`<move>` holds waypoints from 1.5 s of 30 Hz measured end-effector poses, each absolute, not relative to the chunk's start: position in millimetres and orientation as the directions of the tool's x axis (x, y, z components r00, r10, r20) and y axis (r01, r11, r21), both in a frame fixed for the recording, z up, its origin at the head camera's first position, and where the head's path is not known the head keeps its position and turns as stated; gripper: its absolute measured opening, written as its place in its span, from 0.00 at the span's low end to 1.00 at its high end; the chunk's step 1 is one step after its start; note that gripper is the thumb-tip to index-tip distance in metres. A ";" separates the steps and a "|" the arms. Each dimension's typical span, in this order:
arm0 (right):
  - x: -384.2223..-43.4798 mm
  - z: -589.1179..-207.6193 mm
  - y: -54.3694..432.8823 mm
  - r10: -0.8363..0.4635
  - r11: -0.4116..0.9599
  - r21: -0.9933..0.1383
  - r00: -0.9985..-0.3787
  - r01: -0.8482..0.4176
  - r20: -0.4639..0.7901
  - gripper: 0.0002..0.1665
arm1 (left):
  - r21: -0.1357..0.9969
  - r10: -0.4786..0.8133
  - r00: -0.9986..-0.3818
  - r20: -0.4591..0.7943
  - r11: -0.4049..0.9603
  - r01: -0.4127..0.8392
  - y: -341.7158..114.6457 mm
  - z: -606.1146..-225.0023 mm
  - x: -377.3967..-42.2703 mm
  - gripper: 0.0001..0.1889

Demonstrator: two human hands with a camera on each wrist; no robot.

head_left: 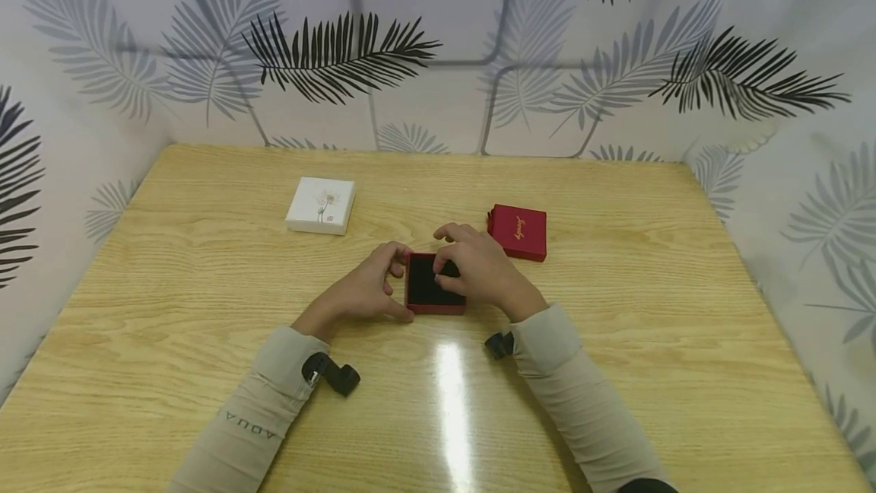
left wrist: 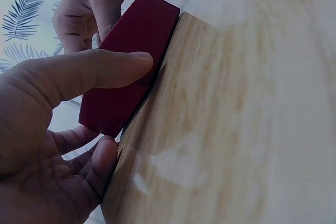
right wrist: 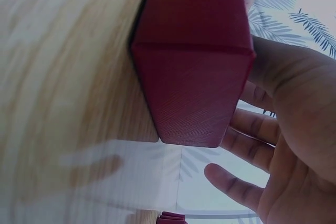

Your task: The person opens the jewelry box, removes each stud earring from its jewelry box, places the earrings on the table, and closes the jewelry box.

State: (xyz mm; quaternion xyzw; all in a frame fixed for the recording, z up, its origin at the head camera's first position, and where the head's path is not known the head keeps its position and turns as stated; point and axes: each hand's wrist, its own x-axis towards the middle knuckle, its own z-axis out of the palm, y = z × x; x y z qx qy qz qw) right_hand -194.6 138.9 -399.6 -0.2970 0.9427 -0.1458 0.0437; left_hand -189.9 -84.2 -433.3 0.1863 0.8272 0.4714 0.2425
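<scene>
An open red jewelry box (head_left: 436, 310) with a black padded inside (head_left: 423, 284) lies on the table between the two hands. My left hand (head_left: 369, 287) holds it from the left; in the left wrist view its thumb (left wrist: 118, 69) lies along the red side wall and other fingers are at the corner. Over the box's right part is my right hand (head_left: 479, 268), thumb and index finger bent down towards the black padding. Whether these fingertips pinch anything is too small to tell. In the right wrist view the box wall (right wrist: 194, 87) hides them, while other fingers (right wrist: 236, 182) spread outside.
A red lid (head_left: 520, 233) with gold lettering lies behind the right hand. A white box (head_left: 322, 205) with a flower print stands at the back left. The wooden table (head_left: 650, 287) meets a leaf-patterned backdrop at its far edge.
</scene>
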 end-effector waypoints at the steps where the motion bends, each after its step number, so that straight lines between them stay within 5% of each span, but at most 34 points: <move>1: -194.6 -400.0 139.0 -0.574 0.781 -0.297 -0.819 -0.549 0.005 0.05 | 0.871 0.536 -0.813 -0.226 0.485 0.078 -84.1 -433.6 -190.1 0.46; 45: -194.4 -399.9 141.7 -0.602 0.763 -0.264 -0.797 -0.590 0.040 0.05 | 0.867 0.542 -0.811 -0.219 0.489 0.092 -83.3 -431.3 -189.2 0.46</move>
